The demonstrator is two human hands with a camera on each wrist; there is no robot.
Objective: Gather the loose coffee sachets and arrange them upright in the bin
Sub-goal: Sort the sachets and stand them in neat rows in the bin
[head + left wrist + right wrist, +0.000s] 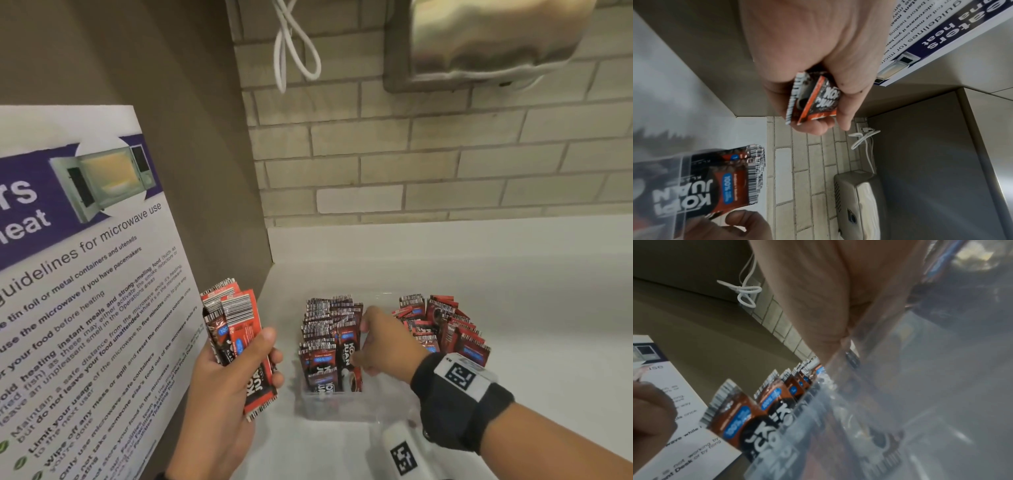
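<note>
A clear plastic bin [339, 407] stands on the white counter. Red-and-black coffee sachets [329, 346] stand upright in a row on its left side. More sachets [442, 329] lie jumbled on its right side. My left hand [263, 346] grips a bunch of sachets [236, 329] left of the bin, above the counter. In the left wrist view those held sachets [813, 100] sit between fingers and thumb. My right hand [376, 342] reaches into the bin's middle and rests against the upright row's right side. Its fingertips are hidden among the sachets.
A microwave-guidelines poster [85, 274] hangs on the side panel at left. A white cable [294, 51] and a steel dispenser [486, 44] hang on the brick wall behind. A white tagged device [404, 455] lies at the counter's front.
</note>
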